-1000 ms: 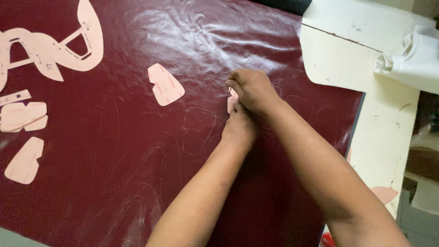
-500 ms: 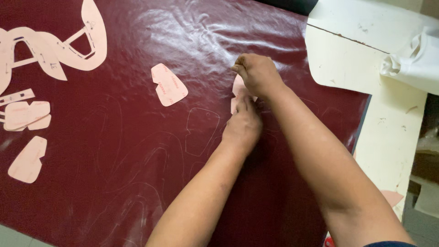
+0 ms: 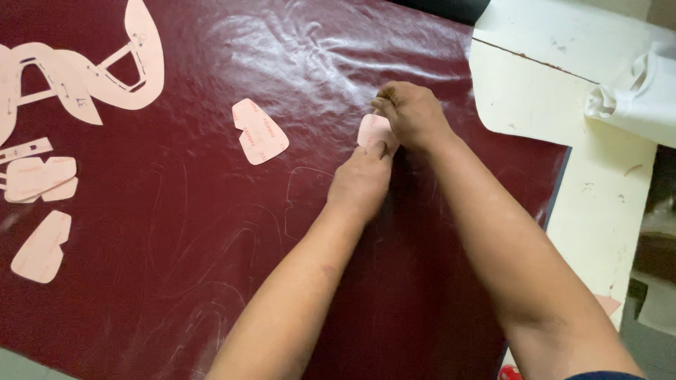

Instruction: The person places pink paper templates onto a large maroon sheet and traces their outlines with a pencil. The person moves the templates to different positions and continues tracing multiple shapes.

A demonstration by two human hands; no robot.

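Observation:
A small pink paper pattern piece point(image 3: 373, 131) lies on a dark red leather sheet point(image 3: 176, 232). My left hand point(image 3: 360, 181) presses its fingertips down on the near edge of that piece. My right hand point(image 3: 414, 112) sits just beyond it, fingers bunched together at the piece's far edge; whatever they pinch is hidden. Faint traced outlines point(image 3: 299, 193) show on the leather just left of my left hand.
Another pink pattern piece point(image 3: 259, 132) lies left of the hands. Larger curved pink patterns point(image 3: 105, 77) and small pieces point(image 3: 41, 246) sit at the sheet's left side. To the right are a cream sheet point(image 3: 521, 98), crumpled white material point(image 3: 637, 95) and the white table edge point(image 3: 598, 211).
My right hand has shifted up and away along the small pink piece's far edge. My left hand has crept slightly forward, still pressing on it.

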